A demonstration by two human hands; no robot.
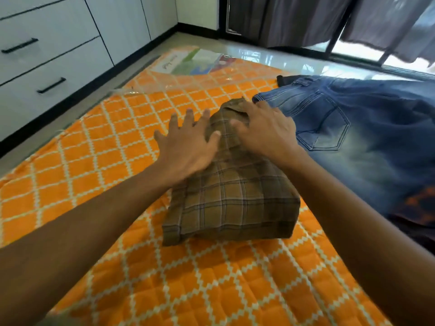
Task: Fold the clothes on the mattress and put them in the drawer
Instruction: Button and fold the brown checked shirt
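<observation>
**Folded plaid shirt under both hands**

While it lies folded mid-mattress, the brown plaid shirt (233, 194) has both hands on it. Left hand (188, 147) flat, fingers spread, pressing its left edge. Right hand (266, 130) on the collar end, fingers slightly bent, grasping nothing clearly. Orange patterned mattress (106, 142) sits on the floor. Blue jeans (348, 128) spread just right of the shirt. White drawers (47, 67) far left, closed, contents hidden. Dark curtains (306, 20) behind.
</observation>
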